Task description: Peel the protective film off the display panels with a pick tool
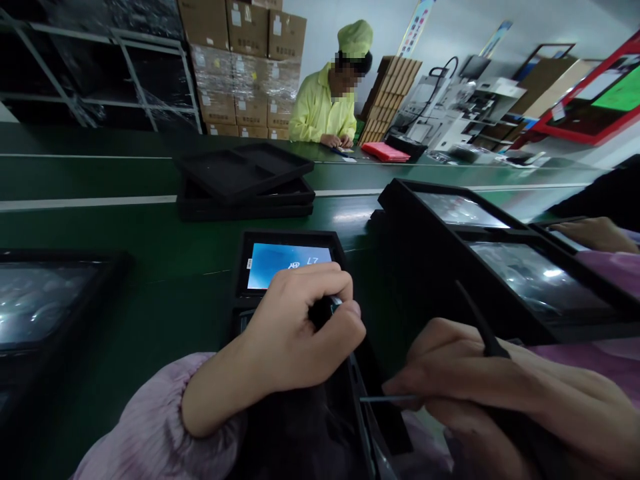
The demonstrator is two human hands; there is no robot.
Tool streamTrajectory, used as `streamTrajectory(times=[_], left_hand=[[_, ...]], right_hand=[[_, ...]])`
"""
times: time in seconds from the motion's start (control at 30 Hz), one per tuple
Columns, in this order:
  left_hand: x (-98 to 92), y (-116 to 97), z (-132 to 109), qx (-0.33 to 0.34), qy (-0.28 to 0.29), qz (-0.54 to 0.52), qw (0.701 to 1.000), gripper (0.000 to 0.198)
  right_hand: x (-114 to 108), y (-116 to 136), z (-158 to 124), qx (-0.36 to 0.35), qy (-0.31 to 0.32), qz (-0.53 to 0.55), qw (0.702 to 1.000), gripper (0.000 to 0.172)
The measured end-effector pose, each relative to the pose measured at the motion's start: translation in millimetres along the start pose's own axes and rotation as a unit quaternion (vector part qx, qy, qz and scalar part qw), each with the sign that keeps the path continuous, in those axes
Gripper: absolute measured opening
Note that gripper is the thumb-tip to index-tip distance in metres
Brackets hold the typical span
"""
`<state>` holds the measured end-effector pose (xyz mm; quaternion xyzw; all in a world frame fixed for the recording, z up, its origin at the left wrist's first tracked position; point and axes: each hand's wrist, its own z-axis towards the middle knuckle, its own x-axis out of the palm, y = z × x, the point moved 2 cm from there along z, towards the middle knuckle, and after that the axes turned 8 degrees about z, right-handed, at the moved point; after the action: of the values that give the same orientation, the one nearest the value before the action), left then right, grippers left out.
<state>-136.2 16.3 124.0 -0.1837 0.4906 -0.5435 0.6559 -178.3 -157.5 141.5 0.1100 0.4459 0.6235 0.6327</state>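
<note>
My left hand (pixel 305 327) is closed in a pinch over the black tray (pixel 290 235), with a small dark item between thumb and forefinger that I cannot make out. Beyond its knuckles a lit blue screen (pixel 265 263) lies in the tray's far compartment. My right hand (pixel 465 380) is wrapped round a thin dark tool (pixel 477 320). A slim metal tip (pixel 387 398) points left from its fingers toward a thin dark edge (pixel 361 407) below my left hand. The lower part of the tray is dark and partly covered by my left hand and sleeve.
Stacked black trays (pixel 245 175) stand beyond on the green surface (pixel 165 233). Trays with glossy screens are at left (pixel 45 300) and right (pixel 540 273). Another person's hand (pixel 595 233) is at far right. A person in yellow (pixel 320 100) works across, near red packets (pixel 385 152).
</note>
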Motion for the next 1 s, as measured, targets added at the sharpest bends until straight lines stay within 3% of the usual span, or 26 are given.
streamTrajectory(times=[0.13, 0.37, 0.47, 0.53, 0.63, 0.7, 0.77, 0.83, 0.9, 1.0], left_hand=[[0.9, 0.5, 0.7, -0.004, -0.003, 0.002, 1.0, 0.023], [-1.1, 1.5, 1.7, -0.004, 0.003, 0.012, 1.0, 0.024], [4.7, 7.6, 2.3, -0.027, 0.057, 0.054, 0.997, 0.02], [15.5, 16.9, 2.0, -0.051, 0.119, 0.114, 0.985, 0.024], [33.8, 35.3, 0.1, -0.097, 0.211, 0.231, 0.945, 0.056], [38.3, 45.7, -0.4, -0.134, 0.261, 0.284, 0.913, 0.066], [31.6, 52.0, 0.8, -0.165, 0.277, 0.301, 0.897, 0.062], [15.4, 56.4, 3.0, -0.185, 0.257, 0.294, 0.902, 0.053], [-4.6, 63.6, 1.4, -0.216, 0.224, 0.291, 0.905, 0.049], [-31.6, 78.9, -22.8, -0.284, 0.159, 0.311, 0.893, 0.047]], right_hand=[[-1.1, -8.7, 10.7, -0.02, 0.029, 0.032, 0.999, 0.012], [2.7, -10.8, 9.3, -0.015, 0.041, 0.089, 0.995, 0.008], [-2.3, -13.7, 1.7, -0.034, 0.095, 0.173, 0.98, 0.021], [-11.0, -29.1, -4.1, 0.023, 0.071, 0.169, 0.983, 0.025], [-18.2, -73.2, -23.2, 0.22, -0.035, 0.088, 0.971, 0.019], [-6.1, -102.2, -46.4, 0.306, -0.048, 0.092, 0.946, 0.032], [18.8, -120.6, -75.1, 0.327, -0.026, 0.08, 0.941, 0.037], [49.2, -125.8, -104.8, 0.31, -0.012, 0.132, 0.941, 0.033], [74.6, -121.2, -129.3, 0.273, -0.002, 0.113, 0.955, 0.029], [92.5, -115.9, -149.7, 0.24, -0.001, 0.055, 0.969, 0.025]])
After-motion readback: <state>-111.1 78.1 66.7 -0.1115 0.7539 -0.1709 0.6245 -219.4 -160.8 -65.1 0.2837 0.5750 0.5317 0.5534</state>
